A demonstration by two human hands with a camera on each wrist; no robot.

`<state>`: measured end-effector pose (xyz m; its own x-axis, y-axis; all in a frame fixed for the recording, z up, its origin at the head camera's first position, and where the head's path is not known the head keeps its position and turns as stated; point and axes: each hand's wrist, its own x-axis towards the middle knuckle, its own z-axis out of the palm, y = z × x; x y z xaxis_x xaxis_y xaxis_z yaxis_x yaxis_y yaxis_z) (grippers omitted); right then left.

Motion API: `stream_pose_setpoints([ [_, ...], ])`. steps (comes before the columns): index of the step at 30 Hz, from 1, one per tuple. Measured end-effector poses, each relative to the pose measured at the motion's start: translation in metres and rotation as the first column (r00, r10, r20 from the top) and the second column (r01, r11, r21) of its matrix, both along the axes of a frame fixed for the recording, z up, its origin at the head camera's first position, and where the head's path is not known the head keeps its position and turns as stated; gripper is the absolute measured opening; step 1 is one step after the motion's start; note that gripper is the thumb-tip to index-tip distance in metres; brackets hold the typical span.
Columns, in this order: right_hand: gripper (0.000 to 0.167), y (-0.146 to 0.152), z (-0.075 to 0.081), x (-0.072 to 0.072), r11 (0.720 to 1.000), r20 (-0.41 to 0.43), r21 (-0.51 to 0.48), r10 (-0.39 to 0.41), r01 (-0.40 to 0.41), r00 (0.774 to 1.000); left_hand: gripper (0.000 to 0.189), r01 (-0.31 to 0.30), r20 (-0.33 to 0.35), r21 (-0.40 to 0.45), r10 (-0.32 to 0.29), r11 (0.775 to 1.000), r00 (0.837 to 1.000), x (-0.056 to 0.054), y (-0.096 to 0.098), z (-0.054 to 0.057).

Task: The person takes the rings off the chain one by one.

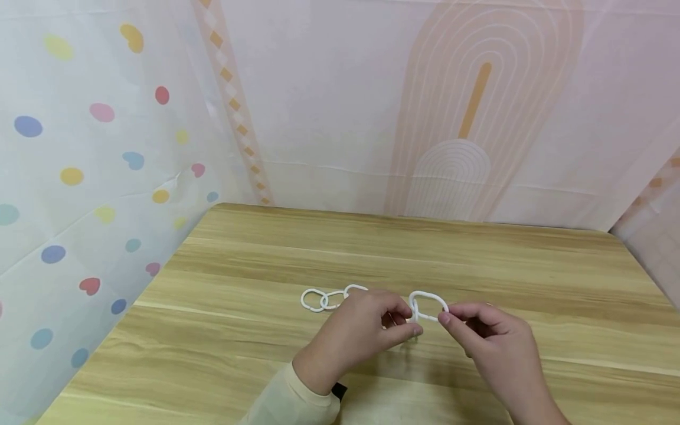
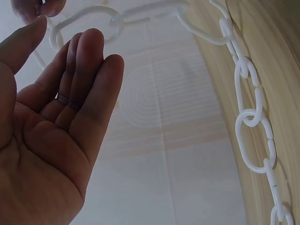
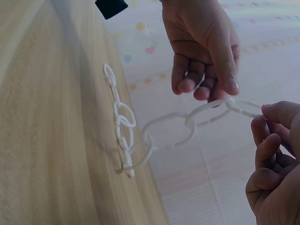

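Note:
A white plastic chain [image 1: 425,293] of several oval links hangs partly above the table. My right hand [image 1: 499,348] pinches its end link between thumb and fingertips, seen also in the right wrist view. Close to the neighbouring links is my left hand [image 1: 356,330], its thumb and loosely bent fingers apart. The left wrist view shows nothing gripped in that palm [image 2: 51,145], with the raised links passing beyond the fingertips. Whether those fingers touch the chain, I cannot tell. The chain's other links [image 3: 117,122] trail down onto the wood; the left hand partly hides them from the head view.
The wood-grain table [image 1: 255,254] extends around both hands. Behind it hangs a pale cloth [image 1: 329,106] with arch patterns, and a dotted cloth [image 1: 122,218] covers the left side. A black item [image 1: 339,389] shows at the left wrist, by the light sleeve [image 1: 297,395].

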<state>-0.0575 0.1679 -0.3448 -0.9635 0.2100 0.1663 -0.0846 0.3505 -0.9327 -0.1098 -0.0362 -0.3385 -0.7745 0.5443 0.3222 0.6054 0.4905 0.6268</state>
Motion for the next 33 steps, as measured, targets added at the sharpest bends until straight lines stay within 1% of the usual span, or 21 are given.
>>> stream_pose_setpoints([
  [2, 0.010, -0.0027, -0.0007, 0.0005, 1.000, -0.013, 0.007, 0.002, -0.002, 1.000, 0.013, 0.000, -0.019, -0.002, 0.000, 1.000, 1.000, 0.0002, 0.0006, -0.0011],
  [4, 0.009, -0.0046, -0.0011, 0.0011, 1.000, -0.025, 0.016, 0.005, -0.004, 1.000, 0.012, -0.002, -0.024, -0.002, 0.002, 1.000, 1.000, 0.0002, 0.0012, -0.0016],
  [8, 0.008, -0.0067, -0.0013, 0.0019, 0.999, -0.033, 0.034, 0.001, 0.000, 0.999, 0.010, -0.012, -0.022, -0.030, 0.011, 0.999, 1.000, 0.0001, 0.0021, -0.0006],
  [11, 0.008, -0.0072, -0.0009, 0.0019, 0.999, -0.023, 0.036, -0.001, 0.002, 1.000, 0.009, -0.019, -0.038, -0.051, 0.017, 0.999, 0.999, 0.0000, 0.0021, -0.0003],
  [16, 0.009, -0.0069, -0.0012, 0.0015, 0.999, -0.005, 0.041, 0.001, -0.001, 1.000, 0.007, -0.013, -0.054, -0.045, 0.010, 0.999, 0.999, -0.0001, 0.0013, -0.0001],
  [26, 0.010, -0.0065, -0.0053, -0.0012, 0.999, -0.001, 0.042, 0.030, -0.030, 1.000, 0.006, -0.008, -0.051, -0.031, 0.006, 0.999, 0.999, -0.0004, 0.0006, -0.0008],
  [33, 0.012, -0.0051, -0.0082, -0.0033, 0.999, 0.032, 0.036, 0.039, -0.040, 0.999, 0.006, -0.010, -0.066, -0.046, 0.007, 0.999, 0.998, -0.0007, 0.0007, -0.0011],
])
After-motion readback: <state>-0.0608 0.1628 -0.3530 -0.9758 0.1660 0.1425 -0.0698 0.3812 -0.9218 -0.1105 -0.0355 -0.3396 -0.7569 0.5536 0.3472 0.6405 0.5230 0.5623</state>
